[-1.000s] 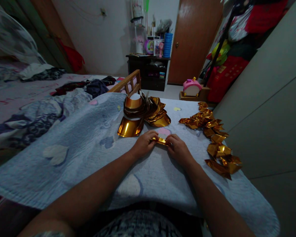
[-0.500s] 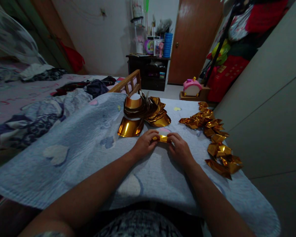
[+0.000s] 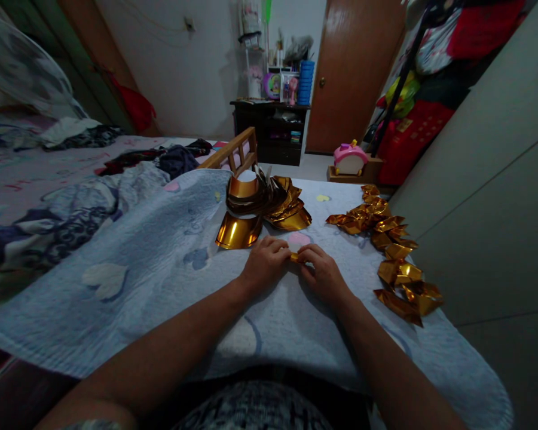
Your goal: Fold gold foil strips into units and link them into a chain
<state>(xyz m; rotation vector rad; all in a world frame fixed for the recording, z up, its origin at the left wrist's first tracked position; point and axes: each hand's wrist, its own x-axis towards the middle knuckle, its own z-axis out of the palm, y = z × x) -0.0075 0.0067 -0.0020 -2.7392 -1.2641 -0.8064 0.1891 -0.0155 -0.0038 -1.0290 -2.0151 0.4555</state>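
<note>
Between my fingertips is a small strip of shiny gold foil paper (image 3: 295, 257), mostly covered by the hands. My left hand (image 3: 268, 261) pinches its left end, and my right hand (image 3: 319, 267) pinches the right end. Both hands are low over the light blue cloth (image 3: 170, 251). Beyond the left hand lies a curved stack of gold foil sheets (image 3: 237, 230), with more crumpled gold sheets (image 3: 291, 209) beside it. To the right, several folded gold foil pieces (image 3: 399, 272) lie in a loose row.
A wooden rail (image 3: 233, 149) rises at the table's far edge. On the left is a bed (image 3: 72, 164) with clothes on it. A pale cabinet (image 3: 493, 197) runs along the right side. Farther off are a dark shelf (image 3: 269, 134) and a pink toy (image 3: 349, 158).
My hands have drawn closer together, and less of the gold foil strip shows between them. The stack and the folded pieces lie as before.
</note>
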